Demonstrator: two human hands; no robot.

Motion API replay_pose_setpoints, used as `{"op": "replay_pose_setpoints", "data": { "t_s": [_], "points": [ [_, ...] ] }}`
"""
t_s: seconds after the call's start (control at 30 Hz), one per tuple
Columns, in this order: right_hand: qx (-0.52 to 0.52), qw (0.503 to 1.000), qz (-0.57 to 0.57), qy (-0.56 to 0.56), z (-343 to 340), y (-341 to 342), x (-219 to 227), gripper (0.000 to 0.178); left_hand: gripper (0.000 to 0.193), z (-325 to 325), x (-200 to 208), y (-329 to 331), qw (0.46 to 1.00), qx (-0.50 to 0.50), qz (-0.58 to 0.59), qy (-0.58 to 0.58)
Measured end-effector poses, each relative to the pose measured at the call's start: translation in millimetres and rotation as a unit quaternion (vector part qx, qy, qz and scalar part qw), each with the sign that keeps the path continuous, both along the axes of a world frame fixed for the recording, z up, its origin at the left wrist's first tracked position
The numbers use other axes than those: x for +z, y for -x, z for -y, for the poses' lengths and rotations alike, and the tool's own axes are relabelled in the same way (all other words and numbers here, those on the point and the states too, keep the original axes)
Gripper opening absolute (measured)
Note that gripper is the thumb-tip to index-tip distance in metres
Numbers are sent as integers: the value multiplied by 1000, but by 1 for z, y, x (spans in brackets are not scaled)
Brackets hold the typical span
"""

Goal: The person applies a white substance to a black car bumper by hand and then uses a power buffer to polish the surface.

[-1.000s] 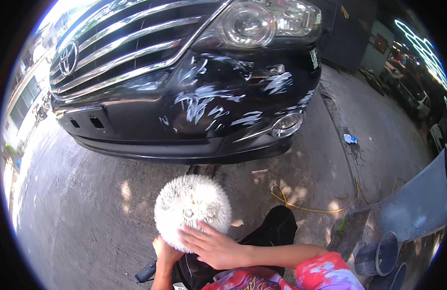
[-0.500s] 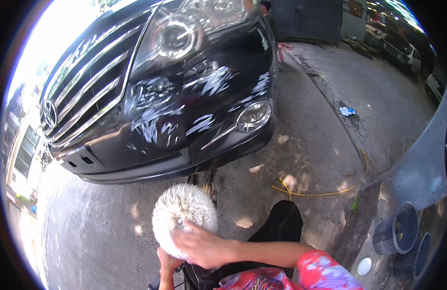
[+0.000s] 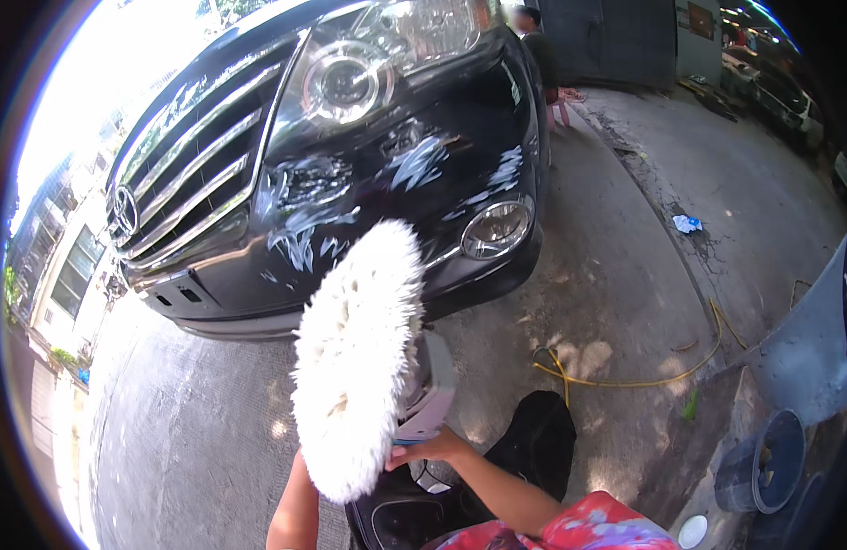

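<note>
Right hand (image 3: 434, 446) curled under rotary polisher (image 3: 434, 390), left hand hidden behind wool pad (image 3: 355, 376), grip can't tell; keep both clear of pad's rim.

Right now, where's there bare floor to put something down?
Bare floor shows left of the pad, in front of the car. Another patch lies between car, scrap and hose. It's crowded at lower right: bucket, white disc, grey panel.
</note>
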State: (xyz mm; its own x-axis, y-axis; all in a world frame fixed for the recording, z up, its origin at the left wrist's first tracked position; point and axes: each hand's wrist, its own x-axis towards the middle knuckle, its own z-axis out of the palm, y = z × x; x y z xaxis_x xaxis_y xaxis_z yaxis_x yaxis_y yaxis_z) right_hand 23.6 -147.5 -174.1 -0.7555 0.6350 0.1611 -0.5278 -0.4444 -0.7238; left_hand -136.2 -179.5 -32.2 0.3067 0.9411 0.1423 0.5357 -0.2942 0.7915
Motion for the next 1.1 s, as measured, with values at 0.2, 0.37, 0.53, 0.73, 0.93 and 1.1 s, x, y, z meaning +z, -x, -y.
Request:
{"op": "replay_pose_setpoints", "data": {
  "t_s": [0.2,0.37,0.53,0.73,0.93,1.1],
  "points": [
    [-319,946,4,-63,-9,-41,14,70,57,25,-1,2,953,103,-187,-214],
    [-470,874,87,-93,-15,-97,6,80,41,109,-81,30,908,387,-114,-115],
    [-482,871,97,1,-1,-111,-42,71,39,154,-95,-14,883,430,-149,-114],
    [-509,859,48,22,25,-95,-67,77,26,123,-104,7,918,272,-285,-46],
    [-550,824,135,-27,21,-133,-58,83,20,179,-50,12,914,-26,-203,350],
    [-620,756,182,-102,17,-192,6,76,18,158,-110,36,945,192,-176,197]
  ]
}}
